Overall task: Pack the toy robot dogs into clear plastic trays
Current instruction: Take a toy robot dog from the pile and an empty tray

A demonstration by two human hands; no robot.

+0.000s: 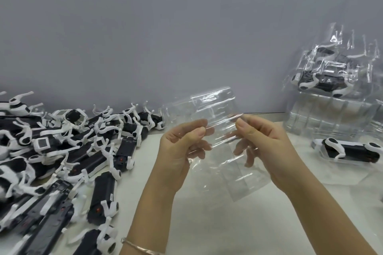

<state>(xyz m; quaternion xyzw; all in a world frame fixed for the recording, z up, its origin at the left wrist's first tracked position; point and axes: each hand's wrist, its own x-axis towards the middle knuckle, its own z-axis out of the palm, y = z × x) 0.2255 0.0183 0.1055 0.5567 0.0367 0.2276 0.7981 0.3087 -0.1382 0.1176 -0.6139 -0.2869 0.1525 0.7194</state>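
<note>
A clear plastic tray [217, 109] is held up above the white table in front of me. My left hand [184, 147] pinches its left edge between thumb and fingers. My right hand [263, 141] pinches its right edge the same way. The tray holds no toy. A large heap of black and white toy robot dogs [62, 151] covers the table's left side. One dog lying in a clear tray [350, 151] sits at the right.
At the back right, packed trays with dogs [323, 76] rest on a stack of clear trays [331, 118]. The white table [228, 223] lies below my hands. A grey wall stands behind. A thin bracelet [143, 247] circles my left wrist.
</note>
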